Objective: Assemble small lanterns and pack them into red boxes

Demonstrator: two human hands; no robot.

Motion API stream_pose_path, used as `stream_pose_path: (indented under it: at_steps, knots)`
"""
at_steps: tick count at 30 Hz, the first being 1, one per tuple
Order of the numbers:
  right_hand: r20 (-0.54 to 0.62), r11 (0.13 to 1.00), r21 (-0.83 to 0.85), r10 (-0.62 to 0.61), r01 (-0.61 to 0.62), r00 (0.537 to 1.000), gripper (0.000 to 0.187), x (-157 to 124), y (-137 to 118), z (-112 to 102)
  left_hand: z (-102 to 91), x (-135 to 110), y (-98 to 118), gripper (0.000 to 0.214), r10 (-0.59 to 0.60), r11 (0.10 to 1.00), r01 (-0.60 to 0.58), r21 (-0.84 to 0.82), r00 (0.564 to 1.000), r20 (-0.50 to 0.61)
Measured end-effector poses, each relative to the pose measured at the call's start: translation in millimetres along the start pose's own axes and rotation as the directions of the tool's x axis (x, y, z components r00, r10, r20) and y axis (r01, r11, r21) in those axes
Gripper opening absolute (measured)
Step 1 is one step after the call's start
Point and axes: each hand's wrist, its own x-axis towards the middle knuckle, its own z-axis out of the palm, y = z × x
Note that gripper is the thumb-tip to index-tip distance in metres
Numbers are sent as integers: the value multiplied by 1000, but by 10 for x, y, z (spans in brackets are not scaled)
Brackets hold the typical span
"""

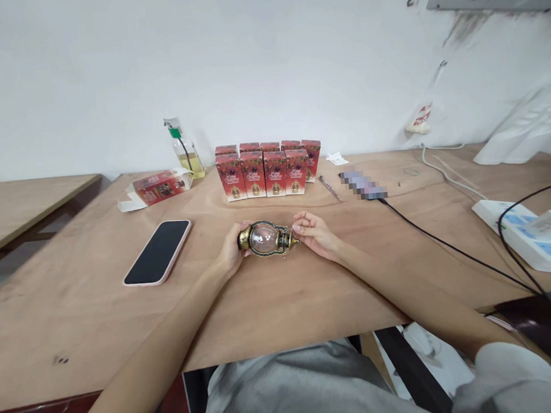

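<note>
A small bronze-coloured lantern [263, 238] with a clear glass globe lies on its side between my hands, just above the wooden table [283, 301]. Its wide base is in the closed fingers of my left hand [234, 249]. At the narrow top end, the thumb and fingertips of my right hand [316, 234] are pinched together on the lantern's tip. Behind the lantern stand several red printed boxes [275, 173] in two rows.
To the left lie a phone with a pink edge [158, 252] and an opened red box [162, 186], near a pump bottle [188, 156]. On the right are a pen [330, 188], a blurred-out phone [362, 185] on a black cable [443, 238], and a power strip [530, 237].
</note>
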Motion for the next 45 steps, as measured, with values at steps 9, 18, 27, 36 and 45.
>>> stream_pose_path:
  at_steps: [9,18,27,36,45]
  knots:
    - [6,998,56,10,-10,1000,39,-11,-11,27,9,-6,7,23,3,1000,-3,4,1000,13]
    - [24,996,90,25,-27,999,37,0,-8,14,25,-14,1,23,13,1000,-13,7,1000,18]
    - [16,995,95,13,-15,1000,36,15,8,-23,22,-4,-13,23,14,1000,-14,0,1000,-3]
    - [-31,994,99,42,-39,999,38,19,3,-3,27,-10,-9,24,26,1000,-26,7,1000,1]
    - [-13,996,80,39,-38,999,35,14,-3,-20,16,-8,-19,20,27,999,-27,-32,1000,-7]
